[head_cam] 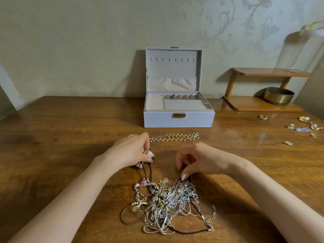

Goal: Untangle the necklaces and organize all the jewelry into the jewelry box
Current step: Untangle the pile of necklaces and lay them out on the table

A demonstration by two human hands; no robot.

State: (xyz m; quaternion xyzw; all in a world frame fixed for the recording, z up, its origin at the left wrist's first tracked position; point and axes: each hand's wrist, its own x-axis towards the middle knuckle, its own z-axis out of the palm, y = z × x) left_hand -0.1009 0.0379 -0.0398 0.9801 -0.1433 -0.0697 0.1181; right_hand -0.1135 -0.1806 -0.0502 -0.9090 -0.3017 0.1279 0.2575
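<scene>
Tangle of necklaces (166, 202) sits on the table (70, 134) near you, centre, between your forearms. Your left grip (130, 150) is closed, pinching the black cord necklace (146, 172) up by its silvery pendant (150, 153); the doubled cord runs from there down into the far-left side of the pile. Your right grip (201, 159) is curled, thumb and fingertips pinching strands at the far-right edge of the tangle; I cannot tell which chain. Jewelry box (178, 118) is open at far centre with the lid upright, and its tray compartments look unfilled. One beaded chain (175, 137) lies straight between box and hands, apart from the pile. Small loose pieces (305, 128) are scattered far right, near a wooden stand (263, 104) with a brass bowl (278, 95). Handling, as a judgement: everything is light and limp, and the thin chains will be slippery and kink or snap if yanked. The cord is softer and grippier, so it is the easier lead to follow. Hold it close to the knot, not at the pendant, and pin the pile with the other grip so it doesn't drag. Loosen loops outward, feed the clasp ends back through, no hard pulls. Clasps and pendants snag, so free those first.
</scene>
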